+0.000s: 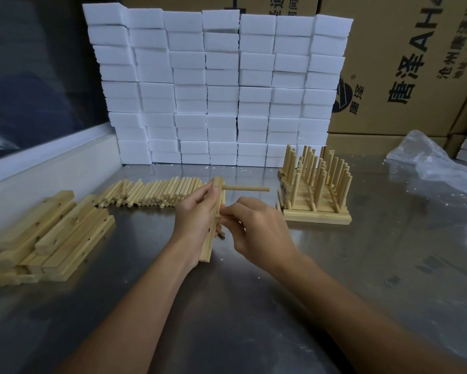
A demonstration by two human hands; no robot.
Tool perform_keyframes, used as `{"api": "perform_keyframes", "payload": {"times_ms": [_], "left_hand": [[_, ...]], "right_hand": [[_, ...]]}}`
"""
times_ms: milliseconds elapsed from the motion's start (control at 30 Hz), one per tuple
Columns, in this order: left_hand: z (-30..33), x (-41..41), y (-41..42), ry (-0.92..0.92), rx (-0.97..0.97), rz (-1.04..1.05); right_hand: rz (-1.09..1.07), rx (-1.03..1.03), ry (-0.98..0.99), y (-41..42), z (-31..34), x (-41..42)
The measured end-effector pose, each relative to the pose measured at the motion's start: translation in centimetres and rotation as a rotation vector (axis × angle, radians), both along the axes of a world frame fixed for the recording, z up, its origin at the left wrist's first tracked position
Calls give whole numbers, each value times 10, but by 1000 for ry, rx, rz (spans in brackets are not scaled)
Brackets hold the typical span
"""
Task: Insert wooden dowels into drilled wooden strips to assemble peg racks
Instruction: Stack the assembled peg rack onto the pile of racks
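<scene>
Right grip point(256, 228) pinches a dowel point(219, 216) whose tip meets the strip point(214, 225) held near-upright above the surface in the left grip point(197, 211), so the dowel's long axis runs crosswise to the strip, below the seated peg point(247, 188).

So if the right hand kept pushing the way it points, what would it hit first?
Probably the drilled pale wooden strip held by the left hand: the right hand pinches a short wooden dowel at its face.

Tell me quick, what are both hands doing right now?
Left hand: closed around a wooden strip, holding it up on end.
Right hand: closed, pinching a dowel at the strip.
</scene>
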State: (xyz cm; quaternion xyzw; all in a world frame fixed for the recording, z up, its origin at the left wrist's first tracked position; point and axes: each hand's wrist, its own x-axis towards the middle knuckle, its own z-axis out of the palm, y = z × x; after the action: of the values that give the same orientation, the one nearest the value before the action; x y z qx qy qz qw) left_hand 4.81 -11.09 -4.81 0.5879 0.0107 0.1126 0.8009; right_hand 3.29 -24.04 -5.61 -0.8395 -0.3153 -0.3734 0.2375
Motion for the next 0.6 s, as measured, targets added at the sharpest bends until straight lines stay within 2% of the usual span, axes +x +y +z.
{"api": "perform_keyframes", "payload": {"times_ms": [233,367,467,533,600], "left_hand": [[-6,4,-1,-35,90,-3],[-9,6,-1,21,98,11],[-9,7,0,8,128,27],[-9,6,-1,-54,167,46],[-10,5,-2,-124,212,56]], "right_hand": [[-64,51,131,1,-1,2],[23,-68,88,-4,2,0],[-8,-126,28,-1,3,-1],[-32,-76,50,1,1,0],[-56,38,158,5,-1,1]]}}
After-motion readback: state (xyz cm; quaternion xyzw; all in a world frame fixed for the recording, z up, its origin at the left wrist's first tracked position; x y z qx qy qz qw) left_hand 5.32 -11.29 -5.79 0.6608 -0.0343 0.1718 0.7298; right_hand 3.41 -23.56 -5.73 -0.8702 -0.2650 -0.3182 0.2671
